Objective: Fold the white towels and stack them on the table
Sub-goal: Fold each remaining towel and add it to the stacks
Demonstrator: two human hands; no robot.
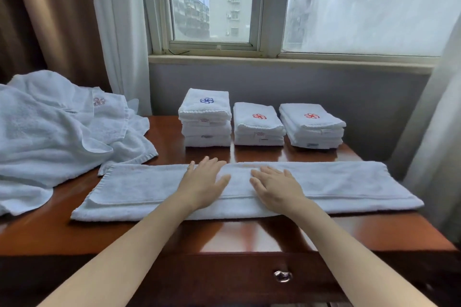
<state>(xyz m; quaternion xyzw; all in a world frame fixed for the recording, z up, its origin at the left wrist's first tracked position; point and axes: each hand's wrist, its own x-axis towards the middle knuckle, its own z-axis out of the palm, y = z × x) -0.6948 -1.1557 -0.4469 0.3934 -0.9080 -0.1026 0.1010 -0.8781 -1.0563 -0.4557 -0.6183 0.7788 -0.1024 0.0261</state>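
A knob [282, 276] is shining on the drawer [212, 281] under the table's [50, 232] front edge. A long towel [349, 182], folded into a strip, is lying across the table near that edge. The left hand [203, 182] and right hand [277, 187] are lying flat on its middle, side by side, fingers straight and holding nothing. A pile [50, 137] of loose towels is sitting at the left edge. Three stacks [258, 124] are standing in a row along the back edge, under the window [212, 2].

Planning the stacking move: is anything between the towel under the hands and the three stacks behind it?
Nothing visible. Only bare table separates the long towel from the stacks; the unfolded pile lies off to the left.
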